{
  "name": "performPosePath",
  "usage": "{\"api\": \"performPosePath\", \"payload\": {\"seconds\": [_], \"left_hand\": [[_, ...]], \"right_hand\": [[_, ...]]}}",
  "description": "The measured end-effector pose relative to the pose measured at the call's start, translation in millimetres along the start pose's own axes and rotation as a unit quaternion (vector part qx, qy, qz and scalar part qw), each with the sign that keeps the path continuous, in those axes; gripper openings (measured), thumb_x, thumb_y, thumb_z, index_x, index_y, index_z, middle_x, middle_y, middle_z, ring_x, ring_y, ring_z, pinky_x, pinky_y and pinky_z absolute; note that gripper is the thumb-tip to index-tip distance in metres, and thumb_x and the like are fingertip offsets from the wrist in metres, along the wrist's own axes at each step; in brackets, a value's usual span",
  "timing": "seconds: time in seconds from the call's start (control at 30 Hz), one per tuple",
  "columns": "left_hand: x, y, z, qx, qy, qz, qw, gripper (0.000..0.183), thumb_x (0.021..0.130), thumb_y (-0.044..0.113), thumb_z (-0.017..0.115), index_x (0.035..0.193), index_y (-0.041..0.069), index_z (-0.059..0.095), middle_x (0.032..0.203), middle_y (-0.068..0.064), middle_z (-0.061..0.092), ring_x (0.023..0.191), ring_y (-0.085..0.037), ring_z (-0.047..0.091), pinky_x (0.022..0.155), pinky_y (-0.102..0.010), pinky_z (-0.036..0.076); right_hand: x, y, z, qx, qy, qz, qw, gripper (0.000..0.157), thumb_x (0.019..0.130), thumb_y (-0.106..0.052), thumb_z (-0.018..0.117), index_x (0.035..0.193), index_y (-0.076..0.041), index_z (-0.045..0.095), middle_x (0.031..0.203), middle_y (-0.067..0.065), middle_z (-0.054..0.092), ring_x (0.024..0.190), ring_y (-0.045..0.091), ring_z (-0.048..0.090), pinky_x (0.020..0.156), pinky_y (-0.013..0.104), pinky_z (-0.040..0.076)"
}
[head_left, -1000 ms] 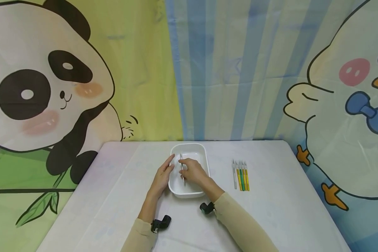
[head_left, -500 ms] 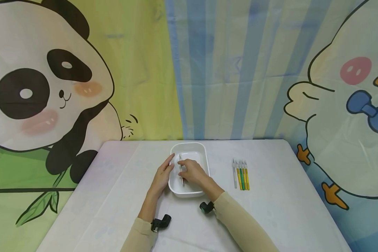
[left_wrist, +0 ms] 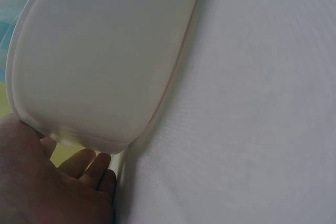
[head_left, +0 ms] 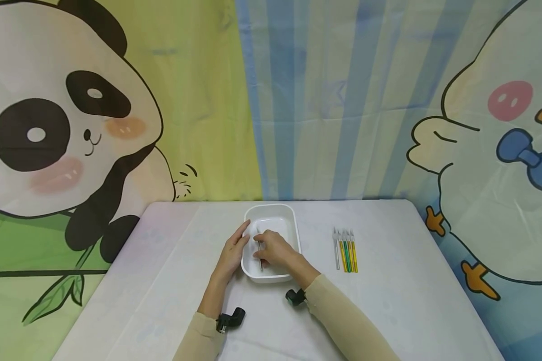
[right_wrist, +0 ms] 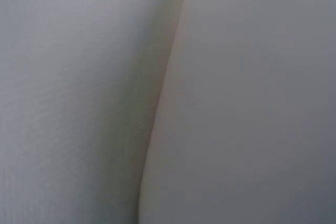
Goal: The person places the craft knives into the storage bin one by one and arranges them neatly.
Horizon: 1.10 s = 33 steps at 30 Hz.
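A white tray (head_left: 275, 276) stands near the table's far edge. My left hand (head_left: 229, 252) holds its left side, at the rim; in the left wrist view that hand (left_wrist: 55, 187) has bent fingers beside the tray's outer wall (left_wrist: 105, 61). Inside the tray, my right hand (head_left: 275, 248) pinches a slim silver craft knife (head_left: 260, 267) between thumb and fingers, which partly cover it. The knife lies lengthwise along the tray's left part. Only the tray's outer wall (right_wrist: 236, 103) and tablecloth show in the right wrist view; the right hand is out of sight there.
To the right of the tray lies a row of several craft knives (head_left: 346, 253), silver, yellow and green, with clear caps pointing away. A white cloth (head_left: 162, 301) covers the table. Behind hang printed curtains (head_left: 307, 100) with a panda and a white bird.
My right hand has shifted slightly toward me and left, and the silver craft knife has slid a little nearer with it. The left hand and the tray have stayed in place.
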<state>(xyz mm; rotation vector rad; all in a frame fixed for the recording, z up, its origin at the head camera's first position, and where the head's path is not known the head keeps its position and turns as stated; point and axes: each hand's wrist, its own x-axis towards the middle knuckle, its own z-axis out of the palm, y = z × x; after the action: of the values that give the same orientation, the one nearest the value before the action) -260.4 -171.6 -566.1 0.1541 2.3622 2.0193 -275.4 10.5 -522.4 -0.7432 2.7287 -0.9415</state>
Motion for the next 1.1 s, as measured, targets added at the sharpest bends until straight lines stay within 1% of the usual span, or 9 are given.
{"api": "performPosePath", "payload": {"seconds": [0.13,0.23,0.3,0.37,0.5,0.67,0.73,0.93,1.1], "left_hand": [[0.2,-1.4,-1.0,0.0,-0.003,0.0,1.0,0.05,0.111,0.034,0.049,0.16,0.03,0.042,0.17,0.002,0.033,0.161,-0.024,0.022,0.132,-0.051,0.015],[0.7,-2.3,-1.5,0.004,-0.003,0.004,1.0,0.049,0.11,0.035,0.05,0.159,0.032,0.044,0.169,0.004,0.034,0.16,-0.024,0.023,0.132,-0.052,0.016],[0.5,-2.6,-1.5,0.007,0.0,0.007,1.0,0.049,0.11,0.036,0.05,0.158,0.034,0.044,0.169,0.005,0.035,0.16,-0.024,0.023,0.132,-0.052,0.016],[0.1,-2.4,-1.3,0.011,0.004,0.007,0.9999,0.048,0.11,0.036,0.051,0.158,0.036,0.045,0.168,0.006,0.035,0.16,-0.023,0.024,0.132,-0.052,0.017],[-0.2,-2.5,-1.3,0.015,0.005,0.008,0.9998,0.049,0.11,0.036,0.05,0.159,0.034,0.044,0.169,0.005,0.034,0.16,-0.024,0.023,0.132,-0.053,0.016],[-0.7,-2.1,-0.9,0.015,0.007,0.007,0.9998,0.048,0.11,0.036,0.051,0.157,0.037,0.045,0.168,0.005,0.036,0.16,-0.024,0.024,0.132,-0.053,0.016],[-0.7,-2.5,-0.8,0.015,0.008,0.004,0.9998,0.048,0.109,0.036,0.051,0.157,0.038,0.045,0.168,0.005,0.036,0.16,-0.023,0.024,0.132,-0.052,0.016],[0.6,-3.4,-0.5,0.008,0.003,0.006,0.9999,0.051,0.109,0.037,0.051,0.16,0.032,0.043,0.169,0.005,0.035,0.16,-0.023,0.023,0.132,-0.052,0.015],[0.9,-2.2,-0.5,0.007,0.007,0.002,0.9999,0.05,0.109,0.038,0.052,0.158,0.034,0.044,0.167,0.007,0.038,0.159,-0.022,0.026,0.132,-0.052,0.017]], "right_hand": [[-0.2,-1.5,1.4,-0.032,0.004,-0.005,0.999,0.052,0.089,-0.021,0.084,0.134,-0.003,0.069,0.117,0.014,0.069,0.102,0.022,0.064,0.096,0.039,0.055],[0.4,-2.9,2.7,-0.06,0.006,-0.005,0.998,0.051,0.089,-0.023,0.084,0.134,-0.004,0.069,0.118,0.014,0.069,0.107,0.023,0.064,0.099,0.038,0.055],[1.2,-3.7,3.6,-0.068,0.004,-0.003,0.998,0.051,0.089,-0.024,0.084,0.134,-0.004,0.069,0.119,0.014,0.068,0.109,0.024,0.064,0.1,0.038,0.055],[2.0,-4.4,4.0,-0.064,0.002,-0.002,0.998,0.051,0.089,-0.023,0.084,0.134,-0.003,0.069,0.119,0.014,0.068,0.11,0.024,0.064,0.1,0.038,0.055],[3.4,-4.7,4.7,-0.057,-0.002,0.003,0.998,0.052,0.089,-0.024,0.084,0.134,-0.003,0.069,0.121,0.014,0.068,0.11,0.025,0.063,0.099,0.038,0.055],[4.2,-3.3,5.0,-0.048,-0.003,-0.001,0.999,0.053,0.087,-0.024,0.086,0.133,-0.002,0.07,0.122,0.015,0.068,0.111,0.024,0.063,0.101,0.039,0.054],[4.3,-2.6,4.9,-0.046,-0.003,-0.007,0.999,0.053,0.087,-0.024,0.086,0.132,-0.001,0.07,0.121,0.015,0.069,0.11,0.024,0.063,0.101,0.039,0.053],[4.2,-1.9,4.3,-0.05,0.0,-0.012,0.999,0.05,0.086,-0.023,0.087,0.129,-0.002,0.072,0.116,0.013,0.068,0.102,0.019,0.06,0.096,0.037,0.054],[3.3,-2.0,3.6,-0.041,-0.004,-0.011,0.999,0.047,0.087,-0.023,0.086,0.128,-0.004,0.073,0.115,0.013,0.069,0.099,0.018,0.059,0.096,0.037,0.054]]}}
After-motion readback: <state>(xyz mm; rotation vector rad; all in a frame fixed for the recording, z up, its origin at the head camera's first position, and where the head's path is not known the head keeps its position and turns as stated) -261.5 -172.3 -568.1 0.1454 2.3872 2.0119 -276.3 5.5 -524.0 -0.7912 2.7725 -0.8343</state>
